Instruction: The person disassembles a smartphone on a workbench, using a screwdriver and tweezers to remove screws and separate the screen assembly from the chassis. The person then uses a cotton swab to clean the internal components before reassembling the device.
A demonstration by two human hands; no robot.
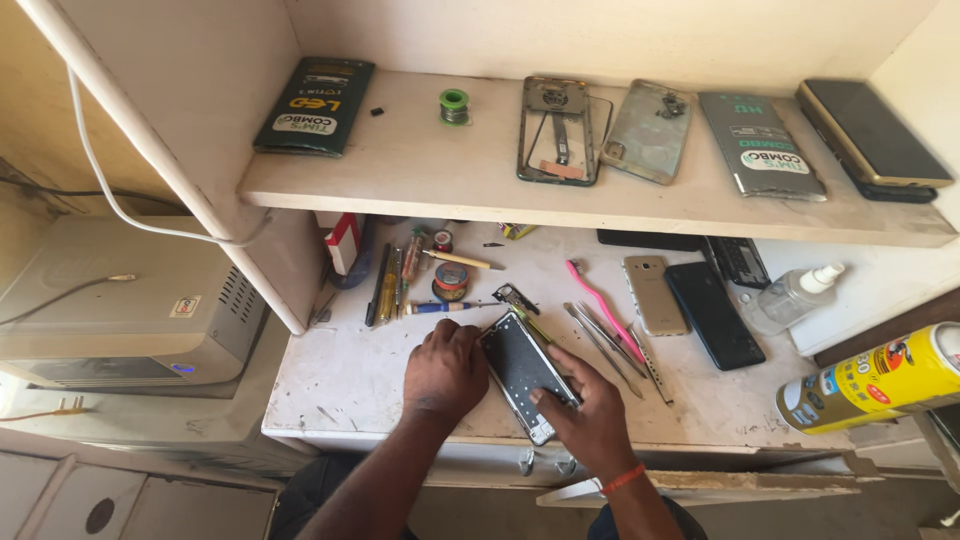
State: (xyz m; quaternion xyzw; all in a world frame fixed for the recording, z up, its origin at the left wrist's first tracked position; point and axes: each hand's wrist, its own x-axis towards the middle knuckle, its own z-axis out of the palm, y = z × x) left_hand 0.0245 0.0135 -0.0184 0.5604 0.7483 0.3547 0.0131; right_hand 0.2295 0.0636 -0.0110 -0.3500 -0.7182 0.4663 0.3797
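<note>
A phone frame with a dark speckled inside [523, 366] lies tilted on the white worktable [340, 380], near its front edge. My left hand [445, 370] rests against its left side, fingers curled at the upper left corner. Gripping the lower right end is my right hand [590, 415], thumb pressed on the phone's face. An orange band circles my right wrist. A small dark part [515, 296] and a blue-handled screwdriver [450, 307] lie just beyond the phone.
Tweezers [610, 348], a pink tool [602, 305], a gold phone [655, 294], a black phone [714, 314], a clear spray bottle [795, 296] and a yellow spray can [880, 380] lie to the right. The upper shelf [420, 185] holds phone housings, boxes and a solder spool [455, 105].
</note>
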